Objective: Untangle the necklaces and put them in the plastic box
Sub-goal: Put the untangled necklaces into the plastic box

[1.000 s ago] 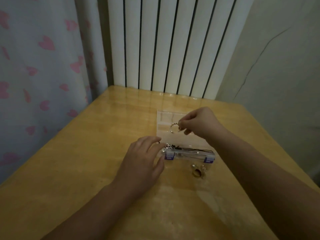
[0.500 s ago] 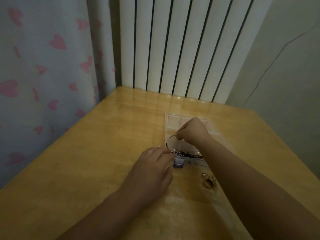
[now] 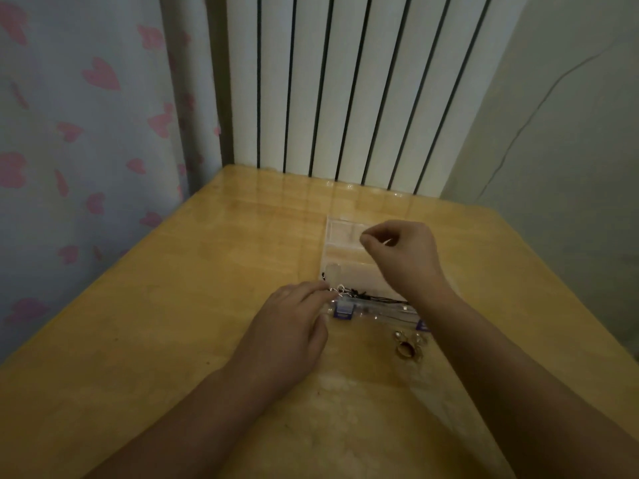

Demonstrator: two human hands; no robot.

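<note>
My left hand rests on the worktop with its fingers stretched forward and fairly straight, the tips touching the little silver clasps and black cords of the necklaces bunched at the near left corner of the plastic box. The cords trail rightward along the box's near edge, above its purple latches, and pass under my right wrist. I judge them still partly knotted, though in this dim light I cannot make out the tangle itself.

My right hand hangs over the middle of the open box, fingers curled, thumb and forefinger pressed together as if pinching something fine. Whether anything is actually caught there, I cannot tell; nothing shows between the fingertips.

On the worktop just in front of the box, near my right forearm, lies a gold ring with small trinkets beside it.

So I take myself to be in the sorting stage: one piece being dealt with over a compartment, the rest waiting. Next I need to bring my right hand back to the bunch at the corner, pin the clasps with my left, and draw one cord free slowly so it doesn't drag the others out.
</note>
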